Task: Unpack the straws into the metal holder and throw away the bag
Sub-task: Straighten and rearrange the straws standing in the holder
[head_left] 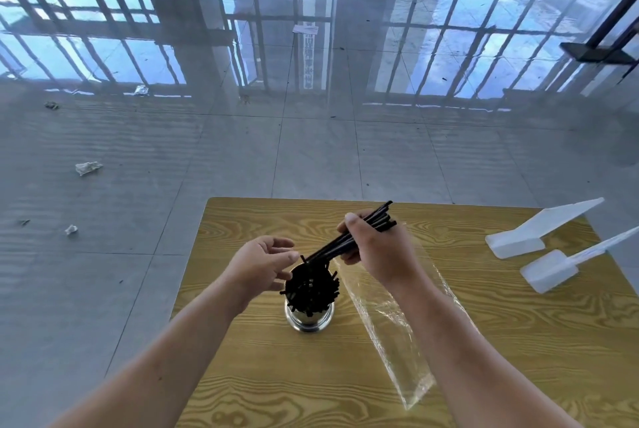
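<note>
With the right hand (377,247) clenched around a slanted bundle of black straws (349,237) whose lower tips meet the already crowded metal holder (309,318), and the left hand (262,265) released beside its rim, straws may catch, spill, or tip it; the emptied bag (390,317) lies just beside it on the table (276,375).

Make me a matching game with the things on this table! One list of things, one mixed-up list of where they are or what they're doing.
Things:
1. bunch of straws
2. metal holder
3. clear bag
4. white plastic pieces

States:
A. lying flat and empty on the table
B. standing upright, full of black straws
C. gripped in the right hand, tilted
D. resting at the table's right edge

Pairs: 1-C, 2-B, 3-A, 4-D
</note>
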`<state>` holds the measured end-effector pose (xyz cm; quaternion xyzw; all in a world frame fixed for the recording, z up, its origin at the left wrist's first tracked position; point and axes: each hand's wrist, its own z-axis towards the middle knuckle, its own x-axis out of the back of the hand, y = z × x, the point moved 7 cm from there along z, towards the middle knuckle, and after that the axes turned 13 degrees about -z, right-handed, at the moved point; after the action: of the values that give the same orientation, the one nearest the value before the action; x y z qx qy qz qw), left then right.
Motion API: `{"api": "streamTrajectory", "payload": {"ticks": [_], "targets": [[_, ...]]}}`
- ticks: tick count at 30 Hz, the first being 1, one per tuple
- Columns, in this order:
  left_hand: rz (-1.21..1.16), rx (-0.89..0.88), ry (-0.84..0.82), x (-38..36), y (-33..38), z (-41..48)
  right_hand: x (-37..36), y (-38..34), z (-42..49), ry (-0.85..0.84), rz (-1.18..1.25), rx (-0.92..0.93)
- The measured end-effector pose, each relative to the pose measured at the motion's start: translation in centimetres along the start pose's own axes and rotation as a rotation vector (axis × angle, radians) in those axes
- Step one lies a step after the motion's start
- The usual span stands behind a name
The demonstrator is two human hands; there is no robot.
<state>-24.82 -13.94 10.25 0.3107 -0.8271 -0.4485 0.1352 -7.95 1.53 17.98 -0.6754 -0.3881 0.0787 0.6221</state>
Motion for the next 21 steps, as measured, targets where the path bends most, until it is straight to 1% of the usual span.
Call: {"api": "streamTrajectory", "payload": {"ticks": [2,4,7,10,13,17,21], "targets": [[0.27,-0.043,0.031,0.9,-0.2,0.3,-0.8,0.1,-0.4,-0.021,-0.153,0.06],[0.492,-0.045,-0.005,1.0,-0.7,0.5,-1.8,0.3,-0.8,-0.047,-0.274,0.108],[0.691,-0.066,-0.022,0.9,-1.2,0.5,-3.1,1.5,-0.7,-0.054,-0.358,0.108],[0.748,-0.083,-0.03,0.3,-1.7,0.4,-4.6,3.0,-0.7,-0.091,-0.417,0.104],[0.779,-0.07,-0.101,-0.7,-2.5,0.0,-5.3,4.1,-0.9,-0.139,-0.498,0.12],[0.879,-0.105,-0.124,-1.6,-3.1,-0.3,-4.8,5.0,-0.9,-0.09,-0.482,0.117],[0.931,-0.153,-0.129,-2.4,-3.0,-0.6,-4.9,6.4,-1.4,-0.142,-0.525,0.083]]}}
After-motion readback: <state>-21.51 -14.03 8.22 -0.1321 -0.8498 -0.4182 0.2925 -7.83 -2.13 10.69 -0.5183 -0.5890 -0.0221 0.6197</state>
